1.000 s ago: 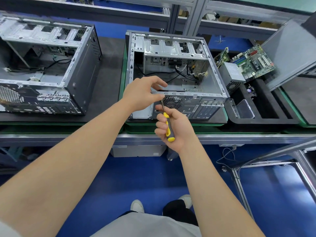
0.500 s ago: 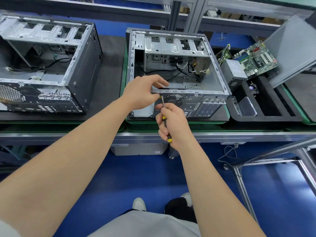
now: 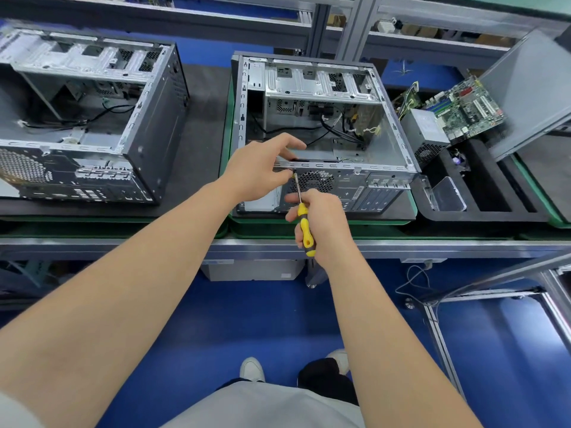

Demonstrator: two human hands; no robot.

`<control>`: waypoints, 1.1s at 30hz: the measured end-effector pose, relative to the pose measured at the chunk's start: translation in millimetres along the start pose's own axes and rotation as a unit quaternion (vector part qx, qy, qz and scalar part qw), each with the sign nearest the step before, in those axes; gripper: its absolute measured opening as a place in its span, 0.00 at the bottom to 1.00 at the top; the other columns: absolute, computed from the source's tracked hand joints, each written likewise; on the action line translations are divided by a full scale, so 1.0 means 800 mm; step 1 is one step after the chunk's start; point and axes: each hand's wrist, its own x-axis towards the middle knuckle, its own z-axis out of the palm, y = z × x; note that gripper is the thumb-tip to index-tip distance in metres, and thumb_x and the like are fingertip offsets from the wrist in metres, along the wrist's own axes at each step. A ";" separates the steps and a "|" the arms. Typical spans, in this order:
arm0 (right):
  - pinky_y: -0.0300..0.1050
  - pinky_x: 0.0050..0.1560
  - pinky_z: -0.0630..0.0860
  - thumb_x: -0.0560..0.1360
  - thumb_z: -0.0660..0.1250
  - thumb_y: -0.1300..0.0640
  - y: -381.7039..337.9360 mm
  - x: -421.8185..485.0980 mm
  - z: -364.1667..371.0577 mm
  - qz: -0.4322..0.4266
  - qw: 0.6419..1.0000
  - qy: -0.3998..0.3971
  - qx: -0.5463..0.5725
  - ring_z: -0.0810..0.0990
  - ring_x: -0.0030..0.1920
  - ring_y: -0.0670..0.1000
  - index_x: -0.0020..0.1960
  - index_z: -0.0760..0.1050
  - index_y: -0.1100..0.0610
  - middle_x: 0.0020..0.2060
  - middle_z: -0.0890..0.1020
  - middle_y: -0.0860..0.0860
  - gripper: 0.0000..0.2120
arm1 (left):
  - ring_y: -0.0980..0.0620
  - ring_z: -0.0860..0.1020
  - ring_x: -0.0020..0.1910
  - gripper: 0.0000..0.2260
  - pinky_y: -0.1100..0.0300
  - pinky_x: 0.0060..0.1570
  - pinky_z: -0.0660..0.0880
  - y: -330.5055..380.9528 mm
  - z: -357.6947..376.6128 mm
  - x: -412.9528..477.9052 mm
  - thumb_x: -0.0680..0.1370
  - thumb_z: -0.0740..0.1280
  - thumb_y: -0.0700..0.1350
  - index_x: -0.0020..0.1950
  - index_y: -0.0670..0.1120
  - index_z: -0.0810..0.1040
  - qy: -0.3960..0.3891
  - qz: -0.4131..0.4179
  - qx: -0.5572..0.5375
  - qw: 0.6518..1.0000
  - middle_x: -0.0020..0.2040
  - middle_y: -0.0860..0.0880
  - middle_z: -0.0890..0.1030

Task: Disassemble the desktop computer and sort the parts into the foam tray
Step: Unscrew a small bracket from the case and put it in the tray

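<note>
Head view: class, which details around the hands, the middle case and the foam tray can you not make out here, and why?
1. Screwdriver tip, head view: hidden behind fingers of the left hand at the middle case rear rim; any screw there is unseen.
2. Foam tray far end, head view: covered by the circuit board and power supply.
3. Left case, head view: cut off by the left edge.

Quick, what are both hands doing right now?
Left hand: grips the case rim.
Right hand: holds the screwdriver.
</note>
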 end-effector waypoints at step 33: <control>0.50 0.37 0.73 0.84 0.60 0.55 0.020 -0.005 0.023 -0.202 0.898 0.186 -0.343 0.79 0.38 0.56 0.52 0.71 0.54 0.38 0.81 0.52 0.04 | 0.55 0.82 0.48 0.16 0.56 0.48 0.78 0.004 0.005 0.005 0.78 0.68 0.55 0.66 0.61 0.74 0.029 -0.017 -0.004 0.999 0.56 0.62 0.83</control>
